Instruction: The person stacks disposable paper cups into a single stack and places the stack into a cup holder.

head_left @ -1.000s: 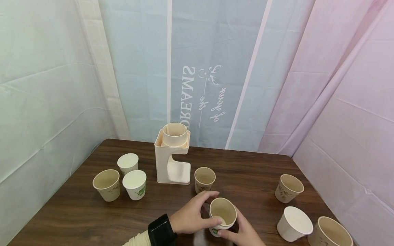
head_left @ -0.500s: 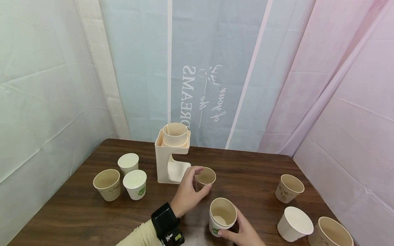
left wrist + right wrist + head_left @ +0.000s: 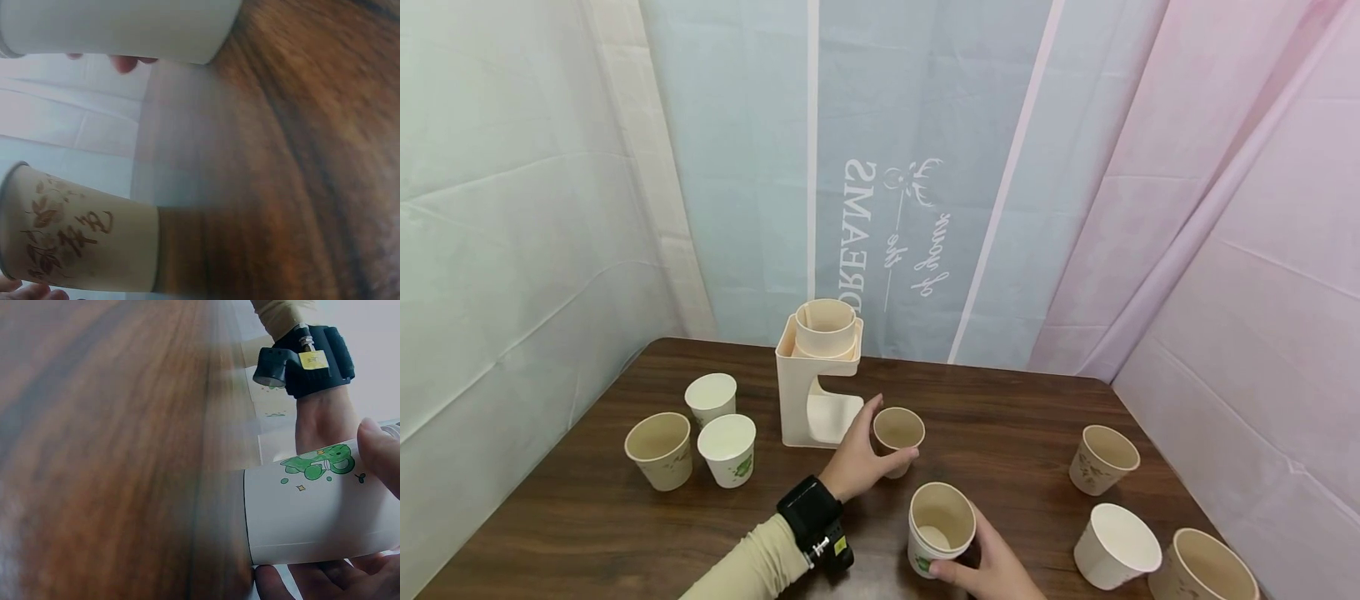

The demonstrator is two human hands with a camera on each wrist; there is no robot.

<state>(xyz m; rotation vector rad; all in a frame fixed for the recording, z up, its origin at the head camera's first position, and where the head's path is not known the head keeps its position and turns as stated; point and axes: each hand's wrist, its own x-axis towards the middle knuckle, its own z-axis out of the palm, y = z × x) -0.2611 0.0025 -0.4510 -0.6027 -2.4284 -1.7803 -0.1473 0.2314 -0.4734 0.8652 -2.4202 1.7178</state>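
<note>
A tan cup [image 3: 898, 434] with brown leaf print is grasped by the left hand [image 3: 856, 458]; at 5 o'clock, a white green-printed cup [image 3: 940, 531] is clasped by the right hand [image 3: 992, 568].

Dark wooden table [image 3: 587, 525] carries a cream cup stand [image 3: 817, 392] at the back, 3 cups [image 3: 715, 433] left, 2 cups [image 3: 917, 483] in the middle, 3 cups [image 3: 1120, 517] right, all upright.
</note>
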